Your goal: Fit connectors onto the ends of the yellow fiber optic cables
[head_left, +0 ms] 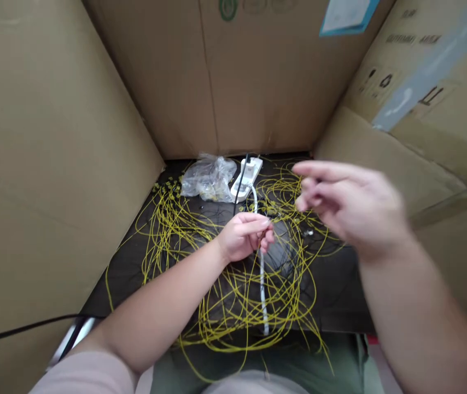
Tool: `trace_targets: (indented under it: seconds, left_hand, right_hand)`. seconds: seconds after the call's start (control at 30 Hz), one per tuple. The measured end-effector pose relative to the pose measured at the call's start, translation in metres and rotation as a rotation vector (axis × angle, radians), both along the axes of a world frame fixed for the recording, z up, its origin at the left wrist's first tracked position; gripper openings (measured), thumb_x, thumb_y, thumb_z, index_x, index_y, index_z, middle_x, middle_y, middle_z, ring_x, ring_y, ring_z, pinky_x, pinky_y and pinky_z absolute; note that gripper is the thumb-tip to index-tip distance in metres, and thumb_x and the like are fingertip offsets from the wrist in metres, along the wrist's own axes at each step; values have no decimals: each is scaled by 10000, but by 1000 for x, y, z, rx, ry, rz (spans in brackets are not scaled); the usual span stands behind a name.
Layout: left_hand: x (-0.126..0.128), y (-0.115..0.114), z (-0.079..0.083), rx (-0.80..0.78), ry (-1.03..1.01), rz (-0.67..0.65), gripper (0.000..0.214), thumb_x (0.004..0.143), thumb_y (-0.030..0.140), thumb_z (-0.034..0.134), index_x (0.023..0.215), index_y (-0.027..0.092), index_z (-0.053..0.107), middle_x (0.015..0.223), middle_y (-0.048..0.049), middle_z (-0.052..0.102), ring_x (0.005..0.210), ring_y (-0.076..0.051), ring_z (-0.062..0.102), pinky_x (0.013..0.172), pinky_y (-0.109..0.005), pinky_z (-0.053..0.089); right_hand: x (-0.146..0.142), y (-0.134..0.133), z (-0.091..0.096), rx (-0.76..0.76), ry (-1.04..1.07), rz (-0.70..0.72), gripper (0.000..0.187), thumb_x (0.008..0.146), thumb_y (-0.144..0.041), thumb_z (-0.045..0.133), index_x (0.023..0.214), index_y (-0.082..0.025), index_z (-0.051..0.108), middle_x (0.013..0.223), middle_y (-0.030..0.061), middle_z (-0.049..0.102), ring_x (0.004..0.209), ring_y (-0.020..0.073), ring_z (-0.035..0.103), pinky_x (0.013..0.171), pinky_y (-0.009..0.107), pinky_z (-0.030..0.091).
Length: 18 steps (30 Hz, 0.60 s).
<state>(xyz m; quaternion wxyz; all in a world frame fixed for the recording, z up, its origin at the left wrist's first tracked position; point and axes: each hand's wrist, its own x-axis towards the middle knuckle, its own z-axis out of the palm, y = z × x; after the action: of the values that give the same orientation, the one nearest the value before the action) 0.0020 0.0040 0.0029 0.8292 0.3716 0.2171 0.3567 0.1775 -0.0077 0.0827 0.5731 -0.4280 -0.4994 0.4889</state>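
Above the middle of the table, my left hand point(249, 236) is closed in a pinch, with a thin yellow wire point(256, 261) running down from its fingers. The tip of what it pinches is too small to make out. My right hand point(350, 202) is raised to the right, somewhat blurred. Its index finger stretches out to the left and the others are loosely bent, with nothing visible in them. Below and around my hands spreads a tangle of yellow wires point(233, 328), with more yellow wires point(163, 230) bunched at the left.
A white power strip point(253, 171) with a black cable plugged in lies at the back; its white cord point(263, 290) runs toward me. Beside it sits a clear plastic bag point(209, 178). Cardboard walls stand at the left point(53, 137), back point(254, 93) and right point(422, 109).
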Motion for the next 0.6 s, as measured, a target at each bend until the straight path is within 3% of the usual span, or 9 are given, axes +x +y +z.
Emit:
trace_targets:
  seconds: [0.1,0.17,0.27,0.4,0.6]
  left_hand:
    - [3,1,2,-7,12,116,166,688,281,667,741,128,631,598,-19,620,428,-79,510,430,-224,435]
    - [6,0,4,-12,54,199,171,699,281,662,753,123,627,590,-10,606,420,-74,504,426,-218,432]
    - [9,-3,6,12,118,281,185,717,297,649,749,118,618,583,-4,588,406,-71,498,410,-213,422]
    - [13,-6,7,33,152,303,169,747,294,620,754,126,604,580,5,574,371,-66,473,362,-199,380]
    - [13,-6,8,9,175,310,171,754,297,612,721,131,585,576,8,564,360,-54,449,342,-181,355]
  right_hand:
    - [-8,9,-24,3,87,33,214,721,-156,626,917,-213,690,705,-13,593,620,91,565,615,259,471]
    - [-13,12,-44,-18,201,-30,240,702,-173,655,933,-228,681,779,-7,630,728,103,584,713,275,480]
    - [-17,10,-64,-106,271,-17,282,701,-201,675,982,-225,661,904,25,668,733,98,576,681,265,482]
    - [-21,5,-68,-223,368,48,311,691,-229,695,994,-189,642,986,69,665,571,58,528,573,252,486]
    - [-25,7,-70,-288,463,27,254,638,-218,742,872,-156,664,893,64,668,747,136,632,750,313,527]
